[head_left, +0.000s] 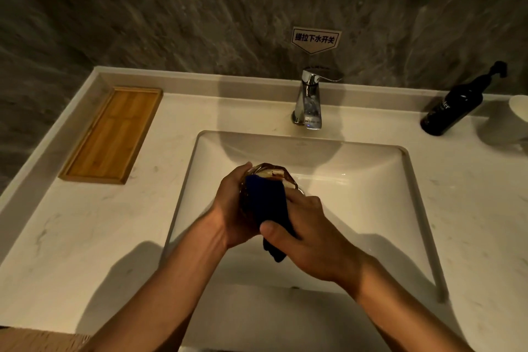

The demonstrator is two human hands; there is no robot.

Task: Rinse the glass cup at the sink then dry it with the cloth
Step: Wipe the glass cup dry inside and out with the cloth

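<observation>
Over the white sink basin (371,180) I hold a clear glass cup (271,173) on its side, its base pointing away from me. My left hand (233,214) wraps around the cup from the left. A dark blue cloth (265,200) lies over the near side of the cup, and my right hand (311,237) presses it there with thumb and fingers. Part of the cloth hangs down below my right thumb. Most of the cup is hidden by the cloth and my hands.
A chrome faucet (310,100) stands behind the basin, with no water running. A wooden tray (114,134) lies on the counter at the left. A black pump bottle (454,108) and a white object (518,111) stand at the right.
</observation>
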